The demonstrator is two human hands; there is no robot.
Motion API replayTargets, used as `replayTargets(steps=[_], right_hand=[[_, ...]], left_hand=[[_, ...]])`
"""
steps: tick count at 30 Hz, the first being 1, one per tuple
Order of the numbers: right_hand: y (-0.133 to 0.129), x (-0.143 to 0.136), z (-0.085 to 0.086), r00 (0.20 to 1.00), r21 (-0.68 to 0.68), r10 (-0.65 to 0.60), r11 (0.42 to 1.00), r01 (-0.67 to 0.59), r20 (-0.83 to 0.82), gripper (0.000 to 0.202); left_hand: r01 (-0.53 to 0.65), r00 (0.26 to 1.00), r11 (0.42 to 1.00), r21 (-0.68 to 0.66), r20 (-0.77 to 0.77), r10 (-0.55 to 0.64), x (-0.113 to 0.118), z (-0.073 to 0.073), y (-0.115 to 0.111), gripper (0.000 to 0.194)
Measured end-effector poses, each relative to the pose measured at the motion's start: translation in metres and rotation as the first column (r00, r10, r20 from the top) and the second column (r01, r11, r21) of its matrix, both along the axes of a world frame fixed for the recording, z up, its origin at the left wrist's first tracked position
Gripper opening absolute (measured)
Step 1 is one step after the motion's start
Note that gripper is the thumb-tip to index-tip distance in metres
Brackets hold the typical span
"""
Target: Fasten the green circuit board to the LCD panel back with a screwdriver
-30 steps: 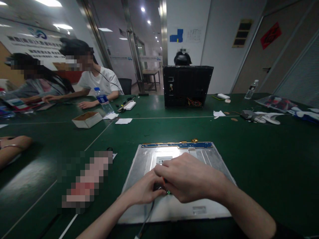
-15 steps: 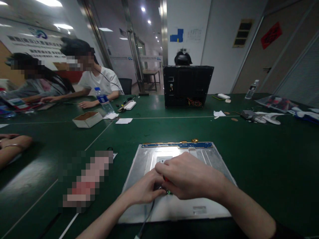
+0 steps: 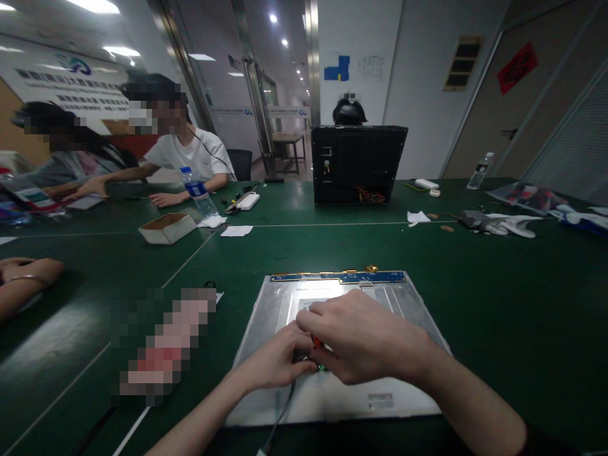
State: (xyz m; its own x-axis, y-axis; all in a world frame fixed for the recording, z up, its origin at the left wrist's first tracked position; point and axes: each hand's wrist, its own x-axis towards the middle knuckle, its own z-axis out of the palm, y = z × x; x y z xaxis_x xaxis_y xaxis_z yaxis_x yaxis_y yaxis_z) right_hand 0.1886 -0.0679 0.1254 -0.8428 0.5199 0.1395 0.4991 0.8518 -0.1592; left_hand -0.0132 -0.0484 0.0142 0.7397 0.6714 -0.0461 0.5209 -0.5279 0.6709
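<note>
In front of me a silver display panel (image 3: pixel 408 396) lies back side up, a narrow blue circuit board (image 3: pixel 304 277) along its far edge. My right hand (image 3: pixel 361 335) is closed round a screwdriver with a red handle (image 3: pixel 317 341), mostly hidden by the fingers. Against it, my left hand (image 3: pixel 278 358) is low over the panel, fingers curled and thumb bent in; what they pinch is hidden. A bit of a small green board (image 3: pixel 323 368) peeps out under both hands. From there a dark cable (image 3: pixel 284 410) runs to the panel's near edge.
Left of the panel lies a pixelated strip (image 3: pixel 166 342). Further off stand an open white box (image 3: pixel 167 229), a water bottle (image 3: pixel 197 193) and a big black casing (image 3: pixel 358 164). White gloves (image 3: pixel 510 225) lie at right. Two people sit at left; another person's arm (image 3: pixel 28 282) rests nearby.
My right hand has turned slightly, showing more of the red handle. My left hand stays put. At far left a co-worker's arm has lifted and reaches further out.
</note>
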Motion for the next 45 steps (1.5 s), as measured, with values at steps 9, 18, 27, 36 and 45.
replayTargets(steps=[9, 18, 27, 36, 45], right_hand=[[0.0002, -0.0006, -0.0012, 1.000, 0.030, 0.001, 1.000, -0.002, 0.019, 0.013], [-0.0001, -0.0012, -0.0023, 1.000, 0.049, -0.013, 0.999, 0.012, 0.014, 0.014], [-0.0005, 0.0008, 0.0004, 1.000, 0.036, -0.011, 0.999, 0.011, 0.013, 0.015], [0.0004, 0.0045, 0.0046, 0.999, 0.034, -0.037, 0.999, 0.037, -0.025, 0.015], [-0.0001, 0.0012, 0.0019, 1.000, 0.026, -0.011, 1.000, 0.011, 0.004, 0.015]], left_hand=[[0.012, 1.000, 1.000, 0.006, 0.008, -0.013, 0.0010, 0.0026, 0.0002, 0.009], [0.023, 0.999, 1.000, 0.016, 0.040, -0.023, 0.0032, 0.0046, 0.0003, 0.008], [0.020, 0.999, 1.000, 0.010, 0.045, -0.021, 0.0029, 0.0070, -0.0004, 0.010], [0.067, 0.996, 0.998, 0.009, 0.060, -0.068, 0.0021, 0.0060, 0.0010, 0.012], [0.048, 0.998, 0.999, 0.017, 0.039, -0.048, 0.0016, 0.0034, 0.0009, 0.014]])
